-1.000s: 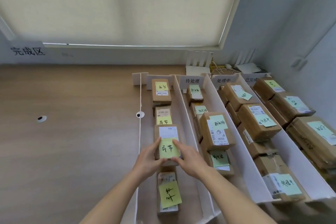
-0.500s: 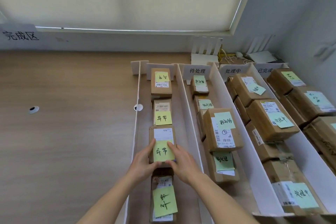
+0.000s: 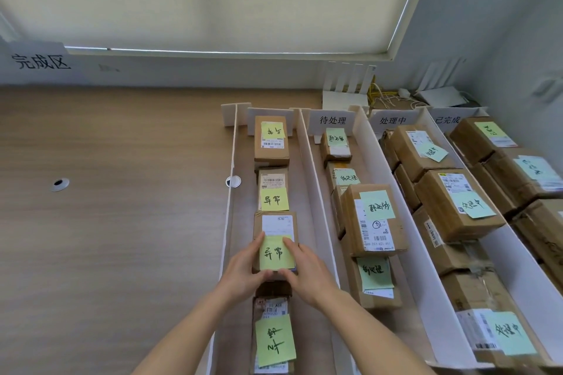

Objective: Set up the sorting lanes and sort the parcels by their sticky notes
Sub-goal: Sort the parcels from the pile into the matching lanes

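We hold box (image 3: pixel 275 242) in left lane, both hands, left hand (image 3: pixel 243 272) at 9, right hand (image 3: pixel 306 272) at 3, fingers curled round sides. Set down flat, straight, note up.

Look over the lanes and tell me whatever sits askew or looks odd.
In the 待处理 lane, one large parcel lies tilted on top of smaller ones, not flat. The leftmost lane's sign is hidden behind the far parcel, so its label cannot be read. Both hands hold a parcel in that lane.
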Tool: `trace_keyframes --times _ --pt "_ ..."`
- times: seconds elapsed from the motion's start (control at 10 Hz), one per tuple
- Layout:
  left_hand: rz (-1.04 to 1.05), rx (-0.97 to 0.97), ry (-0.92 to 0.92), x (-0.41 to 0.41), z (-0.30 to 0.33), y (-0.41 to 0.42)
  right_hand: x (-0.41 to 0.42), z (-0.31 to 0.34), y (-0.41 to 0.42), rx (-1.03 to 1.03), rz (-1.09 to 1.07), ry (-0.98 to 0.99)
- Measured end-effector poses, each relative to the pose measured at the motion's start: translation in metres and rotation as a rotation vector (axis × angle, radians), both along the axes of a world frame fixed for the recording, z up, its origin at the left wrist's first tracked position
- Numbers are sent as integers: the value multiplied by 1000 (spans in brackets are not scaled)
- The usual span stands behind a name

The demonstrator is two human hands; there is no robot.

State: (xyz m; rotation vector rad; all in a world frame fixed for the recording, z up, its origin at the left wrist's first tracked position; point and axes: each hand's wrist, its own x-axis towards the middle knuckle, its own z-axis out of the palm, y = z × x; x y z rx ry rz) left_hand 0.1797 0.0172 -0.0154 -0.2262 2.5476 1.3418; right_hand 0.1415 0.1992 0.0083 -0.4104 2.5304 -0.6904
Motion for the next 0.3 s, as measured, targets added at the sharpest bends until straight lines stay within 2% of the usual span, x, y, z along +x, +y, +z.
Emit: trace_keyframes --times 0.3 --pt "62 -156 66 19 30 -4 11 35 15 68 80 27"
